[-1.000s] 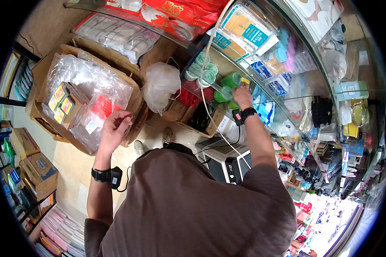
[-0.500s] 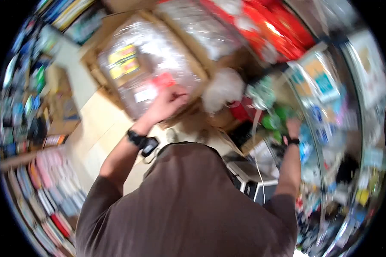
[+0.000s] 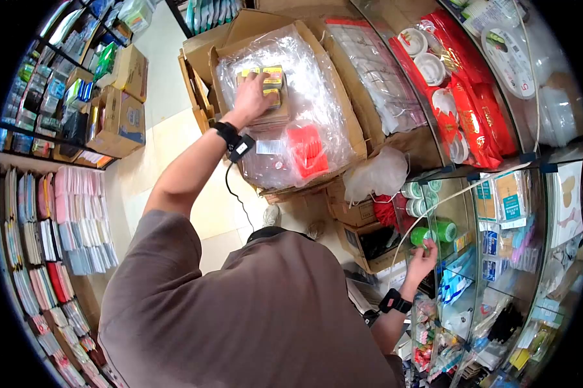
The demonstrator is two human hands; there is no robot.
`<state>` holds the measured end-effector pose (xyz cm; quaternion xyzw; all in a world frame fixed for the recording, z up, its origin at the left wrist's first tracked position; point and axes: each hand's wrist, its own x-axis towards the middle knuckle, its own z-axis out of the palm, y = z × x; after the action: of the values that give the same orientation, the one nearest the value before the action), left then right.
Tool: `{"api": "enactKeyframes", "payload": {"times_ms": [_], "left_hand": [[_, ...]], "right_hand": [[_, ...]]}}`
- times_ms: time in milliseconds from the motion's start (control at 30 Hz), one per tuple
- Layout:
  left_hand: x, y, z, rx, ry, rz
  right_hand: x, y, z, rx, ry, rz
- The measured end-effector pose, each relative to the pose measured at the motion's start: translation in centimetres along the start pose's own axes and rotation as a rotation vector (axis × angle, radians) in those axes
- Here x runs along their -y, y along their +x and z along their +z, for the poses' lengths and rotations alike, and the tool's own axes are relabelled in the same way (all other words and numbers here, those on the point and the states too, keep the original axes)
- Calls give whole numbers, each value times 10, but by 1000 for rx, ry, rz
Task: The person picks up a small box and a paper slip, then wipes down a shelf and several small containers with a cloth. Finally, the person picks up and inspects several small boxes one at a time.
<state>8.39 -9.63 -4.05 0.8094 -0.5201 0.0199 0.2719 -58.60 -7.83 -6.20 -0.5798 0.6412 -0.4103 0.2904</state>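
My left hand (image 3: 253, 98) reaches over small yellow packs (image 3: 273, 75), its fingertips on them and its thumb apart. The packs lie on a brown stack (image 3: 273, 120) inside a cardboard box (image 3: 351, 107) lined with clear plastic. A red item under clear plastic (image 3: 306, 150) and a white label (image 3: 269, 147) are nearer my body. On the right, my right hand (image 3: 423, 262) is held up with loosely bent fingers apart, close to the green rolls or bottles (image 3: 444, 231) at the glass shelf. I see nothing held in it.
Glass shelves (image 3: 476, 258) with packaged goods run along my right side. Red packs with white containers (image 3: 476, 107) lie at upper right. A white cable (image 3: 463, 194) crosses the shelf front. Stacked paper goods (image 3: 84, 220) stand at left, cardboard boxes (image 3: 118, 123) beyond.
My left hand has moved from beside the red item, farther into the box, onto the yellow packs. My right hand has drawn back slightly from the green things. The view has shifted and sharpened.
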Motion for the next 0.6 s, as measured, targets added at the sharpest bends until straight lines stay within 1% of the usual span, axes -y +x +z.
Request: {"api": "enactKeyframes", "payload": {"times_ms": [100, 167, 267, 367, 400, 500, 600], "left_hand": [[21, 27, 1, 32, 111, 73], [38, 43, 14, 67, 141, 146], [45, 59, 19, 144, 123, 258], [48, 71, 20, 269, 159, 283], [48, 70, 19, 240, 127, 294], [56, 77, 19, 295, 99, 300], [60, 79, 14, 270, 56, 336]], "right_hand": [[4, -20, 17, 39, 22, 19], [14, -32, 23, 46, 41, 52], [36, -51, 29, 58, 70, 93], [36, -68, 33, 29, 85, 126], [43, -74, 34, 35, 70, 154], [37, -89, 38, 7, 71, 190], [36, -101, 47, -11, 76, 173]]}}
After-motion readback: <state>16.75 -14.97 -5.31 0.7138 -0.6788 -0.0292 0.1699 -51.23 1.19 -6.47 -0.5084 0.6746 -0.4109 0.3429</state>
